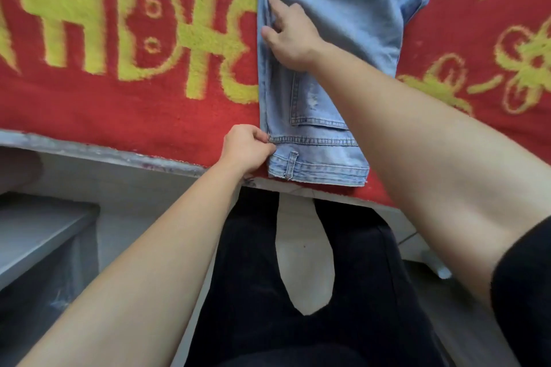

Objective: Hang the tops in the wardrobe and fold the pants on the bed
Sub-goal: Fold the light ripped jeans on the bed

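Observation:
Light blue jeans point(343, 9) lie lengthwise on the bed's red blanket point(119, 110), folded leg on leg, waistband at the near edge. My left hand point(247, 147) pinches the left end of the waistband near a belt loop. My right hand point(290, 36) reaches farther up and rests on the jeans near their left edge, index finger stretched forward over the denim, other fingers curled under. No tops or wardrobe are in view.
The red blanket carries large yellow letters and flower patterns. The bed's grey edge point(89, 152) runs across below it. A grey shelf or step point(38, 229) stands at lower left. My black-trousered legs point(253, 277) stand on a pale tiled floor.

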`<state>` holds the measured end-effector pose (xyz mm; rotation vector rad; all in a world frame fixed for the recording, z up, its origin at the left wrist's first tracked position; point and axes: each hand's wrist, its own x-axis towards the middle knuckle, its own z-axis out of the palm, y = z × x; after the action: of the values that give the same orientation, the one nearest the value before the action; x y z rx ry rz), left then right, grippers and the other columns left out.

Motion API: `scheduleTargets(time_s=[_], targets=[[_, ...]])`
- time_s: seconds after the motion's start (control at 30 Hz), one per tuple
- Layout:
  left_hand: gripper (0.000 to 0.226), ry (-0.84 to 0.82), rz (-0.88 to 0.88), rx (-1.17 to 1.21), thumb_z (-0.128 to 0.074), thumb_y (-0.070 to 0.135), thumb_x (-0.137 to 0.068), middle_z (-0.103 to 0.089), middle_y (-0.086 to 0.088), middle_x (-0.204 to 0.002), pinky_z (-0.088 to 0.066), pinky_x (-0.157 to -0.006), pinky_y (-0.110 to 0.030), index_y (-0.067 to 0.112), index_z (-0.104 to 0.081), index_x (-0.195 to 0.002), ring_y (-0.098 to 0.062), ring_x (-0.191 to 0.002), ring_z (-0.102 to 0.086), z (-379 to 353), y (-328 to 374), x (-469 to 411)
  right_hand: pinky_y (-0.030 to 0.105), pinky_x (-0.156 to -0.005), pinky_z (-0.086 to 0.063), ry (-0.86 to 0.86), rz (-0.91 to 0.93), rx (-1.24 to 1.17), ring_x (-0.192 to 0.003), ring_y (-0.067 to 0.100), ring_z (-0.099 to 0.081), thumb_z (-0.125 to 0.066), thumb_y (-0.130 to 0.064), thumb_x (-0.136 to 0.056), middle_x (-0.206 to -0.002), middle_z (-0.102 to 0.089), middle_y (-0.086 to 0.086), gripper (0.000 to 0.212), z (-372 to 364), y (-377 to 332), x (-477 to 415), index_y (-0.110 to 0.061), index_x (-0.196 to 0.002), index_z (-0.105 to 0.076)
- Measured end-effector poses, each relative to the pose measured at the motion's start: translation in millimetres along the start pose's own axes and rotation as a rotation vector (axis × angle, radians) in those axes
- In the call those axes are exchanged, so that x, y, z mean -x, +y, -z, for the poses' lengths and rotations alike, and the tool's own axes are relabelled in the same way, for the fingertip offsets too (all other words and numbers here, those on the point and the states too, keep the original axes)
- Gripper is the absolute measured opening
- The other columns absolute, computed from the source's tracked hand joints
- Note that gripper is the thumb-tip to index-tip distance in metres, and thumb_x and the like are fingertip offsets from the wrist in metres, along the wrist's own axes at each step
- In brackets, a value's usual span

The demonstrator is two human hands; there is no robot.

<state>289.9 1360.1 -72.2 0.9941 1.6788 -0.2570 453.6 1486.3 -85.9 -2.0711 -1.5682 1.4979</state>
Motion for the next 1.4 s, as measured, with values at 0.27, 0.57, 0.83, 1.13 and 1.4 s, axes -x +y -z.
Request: scheduleTargets(time_s=[0.27, 0.57, 0.83, 1.13, 1.4], targets=[[0.023, 0.288, -0.025, 0.104, -0.059, 0.029, -0.089, -0.061, 0.012, -0.088, -0.040, -0.079, -0.026, 0.016, -0.064, -0.108, -0.014, -0.093, -0.059, 4.1, 29.2, 8.2, 0.035, -0.085, -0.042, 0.764, 0.041, 0.317, -0.106, 0.023, -0.059, -0.046, -0.034, -0.091, -0.119, -0.058, 0.007, 0.039, 28.0, 12.4, 23.0, -0.024, -0.125, -0.063], [0.045, 0.325, -0.165, -0.156, -0.033, 0.045, -0.104, -0.063, -0.022, -0.108, -0.035, -0.076, -0.041, 0.003, -0.048, -0.111, -0.040, -0.101, -0.057, -15.5, 52.9, -0.6, 0.037, -0.098, -0.039, 0.689, -0.656, -0.132, -0.127, 0.032, -0.050, -0.047, -0.069, -0.089, -0.142, -0.050, 0.013, 0.082, 13.6, 95.5, 111.9, -0.019, -0.152, -0.028], [0.037, 0.207, -0.056, -0.209, -0.034, 0.041, -0.105, -0.050, -0.011, -0.085, -0.031, -0.068, -0.037, 0.007, -0.041, -0.093, -0.033, -0.084, -0.049, -39.3, -12.6, 42.4, 0.039, -0.079, -0.040, 0.441, -0.719, -0.116, -0.105, 0.039, -0.060, -0.042, -0.059, -0.097, -0.113, -0.065, 0.019, 0.048, -37.3, 114.1, 194.0, -0.020, -0.125, -0.046], [0.036, 0.462, -0.229, -0.255, -0.054, 0.025, -0.090, -0.049, -0.015, -0.125, -0.039, -0.092, -0.046, 0.009, -0.047, -0.122, -0.035, -0.117, -0.049, -8.6, 59.1, 5.2, 0.036, -0.101, -0.029, 0.894, -0.476, 0.068, -0.124, 0.029, -0.044, -0.061, -0.021, -0.071, -0.138, -0.042, 0.010, 0.077, 9.9, 72.4, 133.5, -0.014, -0.146, -0.041], [0.035, 0.505, -0.486, -0.276, -0.057, 0.052, -0.090, -0.054, -0.013, -0.116, -0.042, -0.095, -0.036, 0.025, -0.068, -0.110, -0.029, -0.115, -0.051, 36.1, 180.0, -73.4, 0.023, -0.089, -0.038, 0.817, 0.016, -0.067, -0.105, 0.024, -0.061, -0.049, -0.012, -0.091, -0.119, -0.059, 0.013, 0.039, 111.4, 21.9, -6.6, -0.006, -0.128, -0.058]])
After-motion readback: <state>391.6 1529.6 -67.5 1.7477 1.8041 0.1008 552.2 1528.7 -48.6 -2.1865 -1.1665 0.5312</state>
